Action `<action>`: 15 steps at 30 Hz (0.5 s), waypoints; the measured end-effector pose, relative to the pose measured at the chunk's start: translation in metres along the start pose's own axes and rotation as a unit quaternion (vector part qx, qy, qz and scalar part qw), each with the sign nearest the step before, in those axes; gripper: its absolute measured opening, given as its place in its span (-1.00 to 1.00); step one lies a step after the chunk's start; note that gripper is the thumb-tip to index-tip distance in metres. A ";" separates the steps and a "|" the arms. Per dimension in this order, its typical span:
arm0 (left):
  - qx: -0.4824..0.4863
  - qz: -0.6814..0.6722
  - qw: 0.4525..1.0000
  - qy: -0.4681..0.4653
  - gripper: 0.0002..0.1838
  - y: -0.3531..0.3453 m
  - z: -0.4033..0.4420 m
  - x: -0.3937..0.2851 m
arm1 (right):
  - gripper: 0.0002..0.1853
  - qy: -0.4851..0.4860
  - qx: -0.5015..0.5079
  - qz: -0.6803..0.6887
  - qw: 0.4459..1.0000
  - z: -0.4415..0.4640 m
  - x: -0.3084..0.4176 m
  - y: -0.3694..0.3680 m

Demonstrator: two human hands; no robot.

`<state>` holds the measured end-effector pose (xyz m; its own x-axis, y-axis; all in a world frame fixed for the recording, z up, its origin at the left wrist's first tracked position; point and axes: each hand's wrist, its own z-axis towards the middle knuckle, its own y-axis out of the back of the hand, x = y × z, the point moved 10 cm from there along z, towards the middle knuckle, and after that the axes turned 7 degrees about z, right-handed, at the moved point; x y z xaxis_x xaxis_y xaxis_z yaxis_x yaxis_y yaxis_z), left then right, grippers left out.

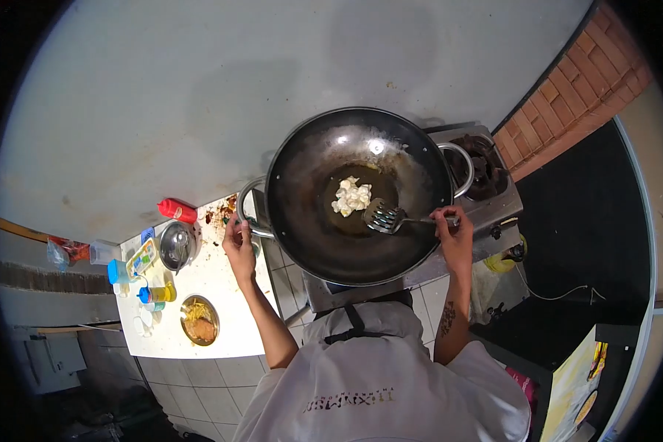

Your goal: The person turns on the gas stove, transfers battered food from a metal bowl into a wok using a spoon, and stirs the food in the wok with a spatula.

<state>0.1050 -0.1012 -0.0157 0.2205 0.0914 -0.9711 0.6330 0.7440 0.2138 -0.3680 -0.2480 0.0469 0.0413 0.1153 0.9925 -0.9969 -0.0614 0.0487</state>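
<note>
A large dark wok (302,236) with two metal loop handles sits over the stove. My left hand (237,243) has its fingers closed round the wok's left handle (244,202). In my right hand (453,230), near the wok's right rim, is the handle end of a slotted metal spatula (387,218). The spatula's head rests in the wok, just right of a pale, lumpy clump of food (351,197). A thin layer of oil shows around the clump.
The stove (510,200) has a bare burner at right. On the white table (236,324) at left stand a metal bowl (177,247), a red bottle (177,211), a blue-capped oil bottle (156,295) and a food plate (200,321). A wall (162,132) rises behind the wok.
</note>
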 end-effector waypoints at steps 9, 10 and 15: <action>-0.011 0.015 1.000 -0.009 -0.56 -0.001 -0.007 -0.007 | -0.88 -0.010 0.012 -0.001 1.000 0.002 0.007 -0.008; -0.013 0.025 1.000 -0.013 -0.55 -0.001 -0.007 -0.009 | -0.87 -0.013 0.018 0.002 1.000 0.002 0.009 -0.010; -0.026 0.030 0.999 -0.015 -0.58 0.001 -0.008 -0.008 | -0.90 -0.009 0.039 -0.020 0.999 0.008 0.013 -0.012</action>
<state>0.0983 -0.0957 -0.0081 0.2791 0.1181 -0.9530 0.5791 0.7710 0.2651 -0.3554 -0.2539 0.0604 0.0823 0.1004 0.9915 -0.9865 -0.1335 0.0954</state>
